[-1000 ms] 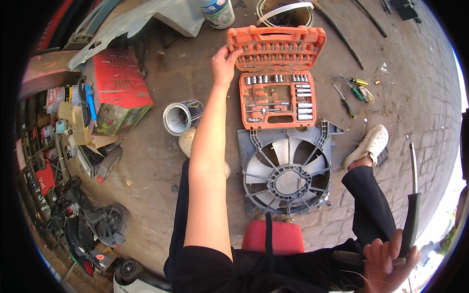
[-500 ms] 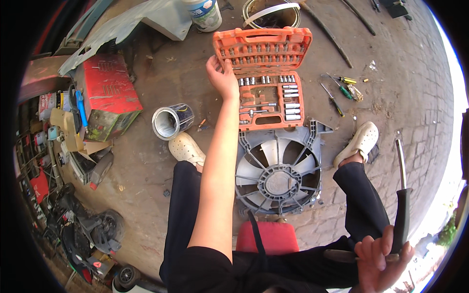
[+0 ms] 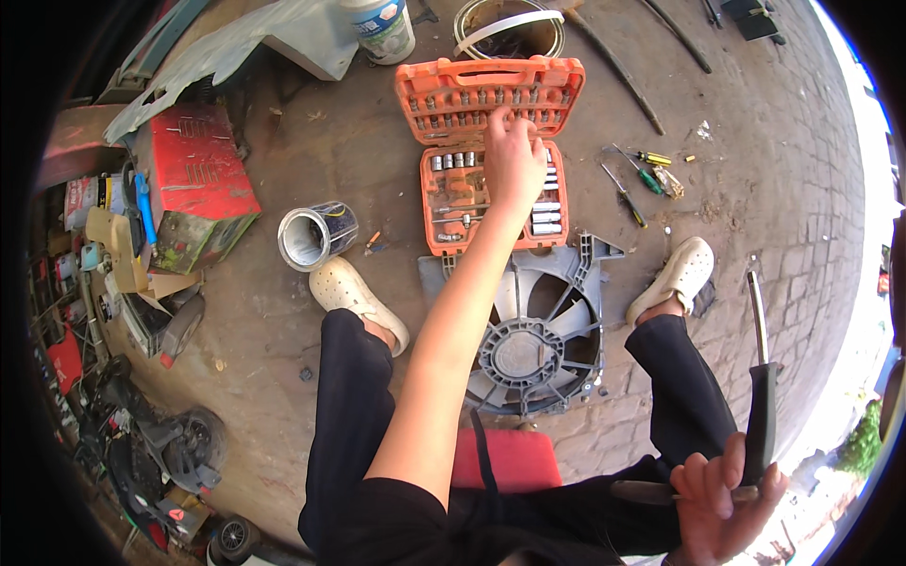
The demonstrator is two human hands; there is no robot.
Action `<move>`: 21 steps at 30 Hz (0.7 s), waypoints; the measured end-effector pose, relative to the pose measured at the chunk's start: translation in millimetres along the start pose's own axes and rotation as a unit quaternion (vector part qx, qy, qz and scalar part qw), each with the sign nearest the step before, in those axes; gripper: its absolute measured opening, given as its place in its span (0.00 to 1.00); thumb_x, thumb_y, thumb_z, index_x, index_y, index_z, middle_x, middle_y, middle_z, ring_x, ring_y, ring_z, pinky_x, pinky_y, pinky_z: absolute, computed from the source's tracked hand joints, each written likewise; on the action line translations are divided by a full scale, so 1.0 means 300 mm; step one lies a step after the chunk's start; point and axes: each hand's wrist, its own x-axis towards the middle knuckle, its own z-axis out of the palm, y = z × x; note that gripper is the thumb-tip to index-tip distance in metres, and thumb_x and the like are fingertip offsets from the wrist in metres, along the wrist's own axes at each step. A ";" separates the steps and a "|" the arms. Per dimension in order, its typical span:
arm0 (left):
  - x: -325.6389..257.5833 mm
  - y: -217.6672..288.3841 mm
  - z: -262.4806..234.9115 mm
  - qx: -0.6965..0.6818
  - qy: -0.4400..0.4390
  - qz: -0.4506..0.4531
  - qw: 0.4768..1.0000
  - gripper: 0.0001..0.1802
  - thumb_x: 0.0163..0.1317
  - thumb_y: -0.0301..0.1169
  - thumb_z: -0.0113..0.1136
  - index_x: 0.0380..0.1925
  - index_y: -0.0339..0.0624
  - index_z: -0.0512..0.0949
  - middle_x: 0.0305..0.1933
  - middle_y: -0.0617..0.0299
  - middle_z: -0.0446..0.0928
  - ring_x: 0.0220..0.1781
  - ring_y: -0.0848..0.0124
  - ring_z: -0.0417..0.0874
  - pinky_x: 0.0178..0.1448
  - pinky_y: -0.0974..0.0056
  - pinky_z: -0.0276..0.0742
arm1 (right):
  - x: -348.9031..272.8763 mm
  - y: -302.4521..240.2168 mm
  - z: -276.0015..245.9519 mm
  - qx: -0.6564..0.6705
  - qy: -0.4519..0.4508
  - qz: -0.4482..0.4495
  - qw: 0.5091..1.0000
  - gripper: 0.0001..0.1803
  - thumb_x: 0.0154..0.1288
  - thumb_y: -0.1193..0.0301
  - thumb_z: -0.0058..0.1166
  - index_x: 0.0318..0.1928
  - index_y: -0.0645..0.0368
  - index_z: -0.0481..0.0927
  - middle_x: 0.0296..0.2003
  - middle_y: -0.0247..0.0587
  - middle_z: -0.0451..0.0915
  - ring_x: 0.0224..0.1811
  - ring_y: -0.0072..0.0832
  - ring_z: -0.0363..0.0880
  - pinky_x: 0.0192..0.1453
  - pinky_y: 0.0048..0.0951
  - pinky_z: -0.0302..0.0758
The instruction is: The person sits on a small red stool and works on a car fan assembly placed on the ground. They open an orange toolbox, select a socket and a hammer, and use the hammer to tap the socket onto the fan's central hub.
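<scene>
My left hand (image 3: 514,162) reaches over the open orange socket set case (image 3: 447,141), its bent fingers apart in front of the lower row of bits in the lid. Chrome sockets and a ratchet lie in the case's bottom half, partly covered by that hand. At the lower right, my right hand (image 3: 722,500) grips a large screwdriver (image 3: 763,415) with a black handle and a long bright shaft. A second, dark slim tool (image 3: 644,491) lies across the same hand; its kind is unclear. Below the case, a radiator fan (image 3: 522,354) lies between my feet.
A paint can (image 3: 316,236) lies on its side left of the case. Several screwdrivers (image 3: 625,195) rest on the ground to the right. Behind the case stand an open tin (image 3: 510,33) and a white bucket (image 3: 379,28). A red metal housing (image 3: 203,160) sits at left.
My left hand has moved right, from the lid's left edge to the middle of the case. The view has shifted slightly; my right hand keeps its hold.
</scene>
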 end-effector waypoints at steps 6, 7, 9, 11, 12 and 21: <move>-0.139 0.323 -0.276 0.124 -0.323 0.213 0.914 0.11 0.52 0.35 0.65 0.21 0.38 0.80 0.26 0.52 0.77 0.35 0.55 0.82 0.39 0.56 0.76 | 0.013 0.002 0.006 0.004 0.016 0.000 1.000 0.22 0.63 0.47 0.55 0.33 0.52 0.66 0.15 0.21 0.60 0.27 0.20 0.53 0.39 0.28 0.52; -0.157 0.399 -0.345 0.022 -0.255 0.293 0.921 0.11 0.54 0.35 0.63 0.19 0.40 0.79 0.23 0.53 0.75 0.32 0.56 0.80 0.36 0.57 0.76 | 0.013 0.006 0.008 0.008 0.024 -0.008 1.000 0.22 0.63 0.48 0.55 0.33 0.52 0.66 0.16 0.22 0.60 0.27 0.20 0.53 0.38 0.27 0.52; -0.160 0.597 -0.480 0.045 -0.379 0.304 0.873 0.12 0.55 0.36 0.61 0.20 0.39 0.79 0.25 0.57 0.76 0.32 0.63 0.80 0.34 0.60 0.75 | 0.007 0.021 0.007 0.019 0.039 -0.029 0.999 0.22 0.62 0.48 0.57 0.33 0.52 0.66 0.16 0.22 0.61 0.26 0.20 0.54 0.37 0.27 0.53; -0.225 0.706 -0.576 0.011 -0.337 0.362 0.869 0.11 0.53 0.35 0.60 0.22 0.36 0.81 0.28 0.54 0.79 0.33 0.64 0.80 0.33 0.63 0.73 | -0.026 0.065 -0.014 0.016 0.106 -0.077 0.991 0.25 0.65 0.44 0.48 0.28 0.52 0.65 0.11 0.23 0.59 0.19 0.17 0.57 0.30 0.22 0.54; -0.245 0.745 -0.604 -0.041 -0.296 0.394 0.869 0.12 0.51 0.34 0.59 0.23 0.34 0.82 0.29 0.50 0.80 0.35 0.63 0.81 0.33 0.64 0.71 | -0.052 0.098 -0.010 0.020 0.154 -0.111 0.982 0.27 0.66 0.42 0.44 0.26 0.52 0.65 0.09 0.24 0.57 0.15 0.16 0.58 0.27 0.19 0.55; -0.270 0.776 -0.770 0.064 -0.127 0.422 0.895 0.21 0.40 0.28 0.62 0.36 0.23 0.78 0.36 0.48 0.80 0.30 0.68 0.77 0.26 0.69 0.67 | 0.033 0.083 0.042 -0.022 0.132 -0.100 0.986 0.28 0.65 0.40 0.44 0.26 0.51 0.64 0.09 0.24 0.58 0.16 0.18 0.60 0.30 0.22 0.59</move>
